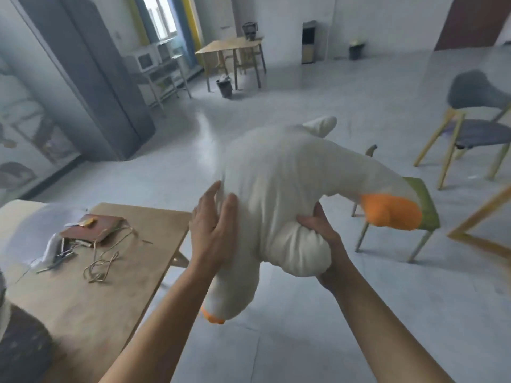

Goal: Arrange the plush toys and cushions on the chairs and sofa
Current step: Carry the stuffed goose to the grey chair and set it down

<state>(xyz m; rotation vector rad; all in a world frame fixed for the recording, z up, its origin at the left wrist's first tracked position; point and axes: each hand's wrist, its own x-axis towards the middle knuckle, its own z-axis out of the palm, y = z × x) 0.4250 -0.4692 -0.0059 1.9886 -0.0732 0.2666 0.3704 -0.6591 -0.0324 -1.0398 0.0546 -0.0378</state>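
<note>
A big white plush goose (279, 186) with an orange beak and orange feet hangs in the air in front of me. My right hand (320, 228) grips a bunched fold of its white body from below. My left hand (214, 228) lies flat against its left side, fingers spread. The goose's neck and beak point right, over a chair with a green seat (427, 208). A grey chair (479, 125) with yellow wooden legs stands further off at the right.
A wooden table (110, 272) at my lower left carries a brown notebook, a cord and small items. Another wooden frame (481, 217) shows at the right edge. Far back stand a wooden table, a dark bin (224, 87) and a shelf with microwaves.
</note>
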